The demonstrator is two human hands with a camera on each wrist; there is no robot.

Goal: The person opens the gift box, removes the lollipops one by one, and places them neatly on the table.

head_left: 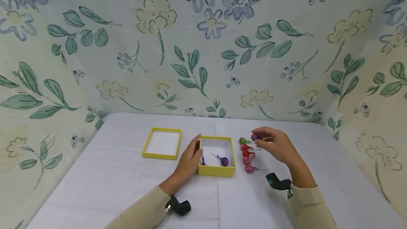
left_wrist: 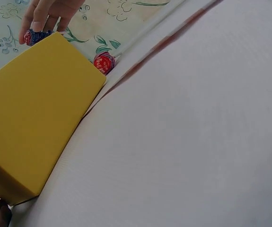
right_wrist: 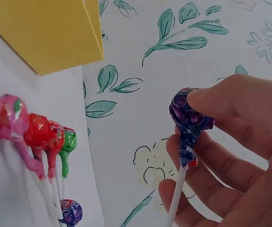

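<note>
My right hand point(head_left: 276, 145) pinches a purple-wrapped lollipop point(right_wrist: 188, 113) between thumb and fingers, its white stick pointing down in the right wrist view. Just left of that hand, a column of lollipops lies on the table: a green one point(head_left: 243, 140), red ones point(head_left: 245, 147) and pink ones point(head_left: 249, 168). An open yellow box point(head_left: 217, 171) with a white inside stands left of them. Inside are a purple lollipop point(head_left: 224, 161) and part of another point(head_left: 203, 160) by the left wall. My left hand point(head_left: 190, 159) grips the box's left side.
A shallow yellow-rimmed lid point(head_left: 162, 143), white inside, lies left of the box. Another purple lollipop point(right_wrist: 72, 212) is near the row in the right wrist view. A white cloth covers the table point(head_left: 111, 172). Floral fabric point(head_left: 203, 63) hangs behind and along both sides.
</note>
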